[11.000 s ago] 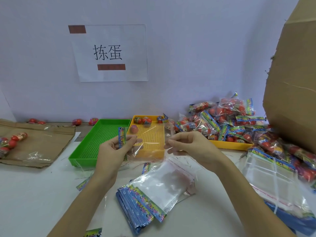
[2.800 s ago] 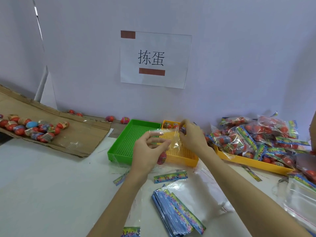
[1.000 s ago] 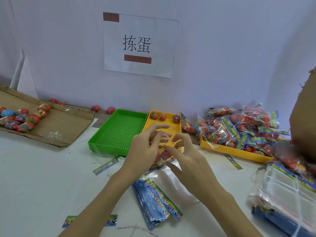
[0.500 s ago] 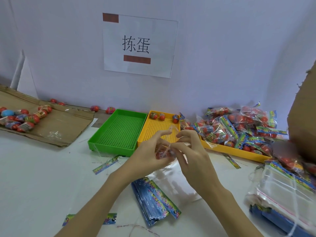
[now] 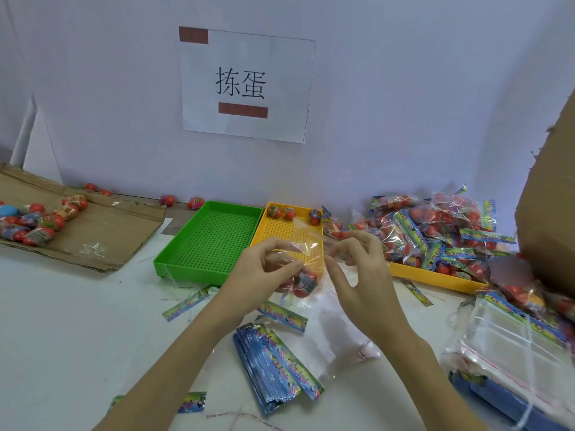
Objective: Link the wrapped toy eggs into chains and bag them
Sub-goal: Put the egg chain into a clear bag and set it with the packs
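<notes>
A clear plastic bag point(image 5: 306, 253) hangs between my hands over the near end of the small yellow tray point(image 5: 281, 233). Red wrapped toy eggs point(image 5: 303, 283) sit in the bag's bottom. My left hand point(image 5: 264, 272) pinches the bag's left side. My right hand point(image 5: 354, 265) pinches its right top edge near the opening. Three loose eggs point(image 5: 291, 213) lie at the far end of the yellow tray. More loose eggs point(image 5: 37, 219) lie on the flat cardboard point(image 5: 102, 231) at the left.
An empty green tray point(image 5: 211, 241) stands left of the yellow one. A long yellow tray point(image 5: 435, 278) at the right holds several filled bags point(image 5: 435, 225). Printed header cards point(image 5: 277, 371) lie stacked near me. Clear bags point(image 5: 510, 343) pile at right, below a cardboard box point(image 5: 550, 206).
My hands have drawn apart a little and lifted the bag, spreading its top open over the yellow tray; the eggs have dropped to its bottom.
</notes>
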A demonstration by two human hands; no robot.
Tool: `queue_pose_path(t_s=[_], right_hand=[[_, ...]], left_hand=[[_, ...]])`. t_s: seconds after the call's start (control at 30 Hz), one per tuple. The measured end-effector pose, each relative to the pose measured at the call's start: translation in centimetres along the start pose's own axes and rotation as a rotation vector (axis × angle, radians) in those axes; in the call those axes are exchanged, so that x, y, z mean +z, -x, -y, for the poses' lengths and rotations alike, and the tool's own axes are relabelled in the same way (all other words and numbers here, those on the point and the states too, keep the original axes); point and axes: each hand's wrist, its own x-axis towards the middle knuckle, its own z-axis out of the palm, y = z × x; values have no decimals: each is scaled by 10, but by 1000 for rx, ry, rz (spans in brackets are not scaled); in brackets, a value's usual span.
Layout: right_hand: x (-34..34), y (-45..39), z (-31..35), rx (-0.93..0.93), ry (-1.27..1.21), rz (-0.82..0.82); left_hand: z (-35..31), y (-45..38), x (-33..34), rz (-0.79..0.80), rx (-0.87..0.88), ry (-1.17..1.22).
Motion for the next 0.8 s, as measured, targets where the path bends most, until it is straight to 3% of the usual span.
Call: queue_pose_path(t_s=[0.13, 0.3, 0.47, 0.67, 0.8], right_hand=[[2, -1, -5, 73, -61, -22], [14, -7, -9, 108, -18, 150], [48, -52, -12, 51, 112, 277], [94, -128, -27, 116, 205, 341], [114, -148, -51, 120, 451, 482]], left_hand=[[5, -4, -8, -169, -7, 11], [8, -9, -21, -387, 31, 112], [10, -11, -22, -451, -2, 211], [11, -13, -25, -459, -13, 219], [14, -15, -25, -459, -5, 204]])
